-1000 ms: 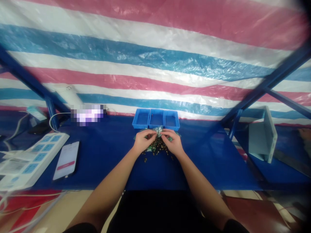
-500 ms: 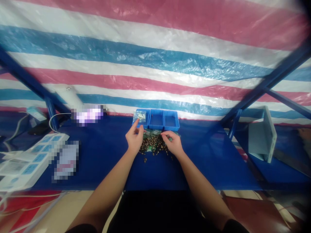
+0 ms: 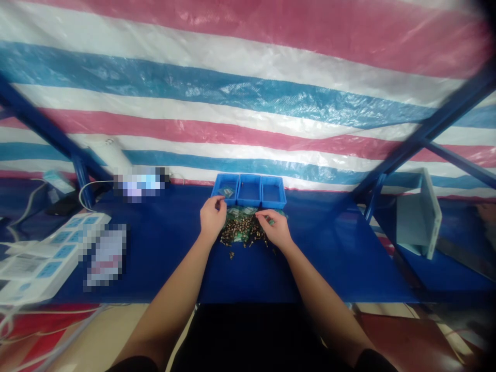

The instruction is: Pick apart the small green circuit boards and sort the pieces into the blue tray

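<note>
My left hand [image 3: 212, 214] is at the front of the left blue bin [image 3: 214, 189], its fingers curled and thumb near the index fingertip; whatever they may hold is too small to make out. Inside that bin lies a small clear plastic bag [image 3: 227, 192]. Over the right side of a heap of small brass-coloured metal parts [image 3: 240, 226], my right hand [image 3: 276, 227] has thumb and fingertips pinched together, and their contents are hidden. Green-tinted clear plastic bags [image 3: 243, 211] show at the heap's back edge, between it and the bins.
Two more blue bins, a middle one [image 3: 248, 203] and a right one [image 3: 273, 204], adjoin the left bin. A few loose parts [image 3: 231, 255] lie in front of the heap. White power strips [image 3: 58, 258] with cables occupy the table's left; a grey stand [image 3: 420, 217] is at the right.
My left hand has drawn back slightly and its extended fingers have curled in. The clear bag, earlier raised at the left bin's edge, now lies lower inside it. My right hand has barely moved.
</note>
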`<action>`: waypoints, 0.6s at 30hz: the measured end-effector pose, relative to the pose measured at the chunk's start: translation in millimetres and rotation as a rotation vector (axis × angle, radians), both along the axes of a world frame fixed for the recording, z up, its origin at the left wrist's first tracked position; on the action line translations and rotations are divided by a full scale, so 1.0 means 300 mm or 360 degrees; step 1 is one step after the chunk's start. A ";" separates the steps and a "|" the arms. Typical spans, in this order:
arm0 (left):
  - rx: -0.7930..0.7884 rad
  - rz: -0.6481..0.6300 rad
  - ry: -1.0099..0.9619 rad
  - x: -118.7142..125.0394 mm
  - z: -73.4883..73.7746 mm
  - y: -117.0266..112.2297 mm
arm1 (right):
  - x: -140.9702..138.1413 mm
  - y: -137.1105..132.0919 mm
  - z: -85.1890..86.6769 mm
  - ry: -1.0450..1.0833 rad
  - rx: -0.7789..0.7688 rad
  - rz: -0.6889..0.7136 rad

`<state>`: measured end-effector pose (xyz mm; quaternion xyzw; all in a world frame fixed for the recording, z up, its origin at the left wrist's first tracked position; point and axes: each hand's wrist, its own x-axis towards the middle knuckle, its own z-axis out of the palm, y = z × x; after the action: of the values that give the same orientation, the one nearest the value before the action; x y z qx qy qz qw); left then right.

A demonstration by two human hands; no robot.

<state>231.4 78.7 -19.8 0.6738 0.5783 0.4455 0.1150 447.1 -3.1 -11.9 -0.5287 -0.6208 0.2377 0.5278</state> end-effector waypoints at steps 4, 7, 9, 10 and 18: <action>-0.0063 0.0041 0.0288 -0.001 -0.013 0.012 | -0.001 -0.001 0.000 -0.0028 -0.0020 -0.0004; -0.0077 0.0092 0.0431 -0.001 -0.019 0.018 | -0.002 -0.003 0.003 -0.0044 -0.0016 0.0016; -0.0095 0.0104 0.0453 0.000 -0.020 0.019 | -0.002 -0.002 0.003 -0.0056 -0.0012 0.0024; -0.0111 0.0099 0.0449 0.001 -0.020 0.019 | -0.002 -0.002 0.002 -0.0063 -0.0011 0.0029; -0.0192 0.0058 0.0416 0.000 -0.014 0.017 | 0.002 0.001 -0.001 -0.0185 0.0059 0.0029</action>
<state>231.3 84.0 -23.9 0.7074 0.6261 0.3203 0.0710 447.6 -2.8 -12.0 -0.5261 -0.6595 0.1997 0.4983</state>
